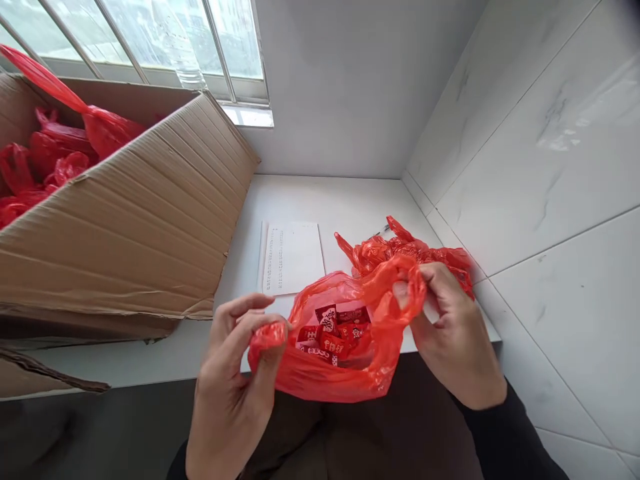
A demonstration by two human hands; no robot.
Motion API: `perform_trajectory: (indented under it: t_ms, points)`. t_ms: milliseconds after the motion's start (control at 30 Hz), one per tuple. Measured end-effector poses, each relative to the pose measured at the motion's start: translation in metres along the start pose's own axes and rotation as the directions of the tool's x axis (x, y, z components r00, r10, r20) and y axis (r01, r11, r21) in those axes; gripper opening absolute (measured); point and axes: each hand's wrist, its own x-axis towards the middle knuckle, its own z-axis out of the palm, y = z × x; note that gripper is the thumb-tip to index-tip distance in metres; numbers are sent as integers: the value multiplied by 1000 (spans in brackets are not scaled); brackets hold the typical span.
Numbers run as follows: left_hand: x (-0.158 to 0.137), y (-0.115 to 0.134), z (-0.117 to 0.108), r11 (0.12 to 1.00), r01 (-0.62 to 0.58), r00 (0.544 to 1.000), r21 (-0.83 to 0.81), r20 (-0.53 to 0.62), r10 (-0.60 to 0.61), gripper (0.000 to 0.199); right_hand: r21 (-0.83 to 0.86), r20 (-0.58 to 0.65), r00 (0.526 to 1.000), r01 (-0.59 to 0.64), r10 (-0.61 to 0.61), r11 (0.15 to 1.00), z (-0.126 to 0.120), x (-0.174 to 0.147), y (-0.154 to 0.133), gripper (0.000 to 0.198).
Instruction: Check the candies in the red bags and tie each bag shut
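Red translucent plastic carrier bag (330, 387), mouth upward, sits between the hands at the white tabletop's (360, 200) near edge; left hand (235, 380) pinches its left rim, right hand (453, 333) pinches its looped handle, fingers drawn together on film, and I judge level, gentle tension best, lest it tear or tip. Inside, small glossy red wrapped packets (333, 343) carry pale Chinese characters I cannot read surely. Outward: white rectangular paper (300, 257) with tiny illegible print, crumpled red plastic bags (445, 257) at right, tall brown corrugated cardboard box (135, 220) at left.
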Motion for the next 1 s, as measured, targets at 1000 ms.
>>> perform_trajectory:
  t_ms: [1000]
  points:
    - [72, 14, 12, 593, 491, 868, -638, 413, -275, 36, 434, 253, 959, 9, -131, 901, 37, 46, -36, 17]
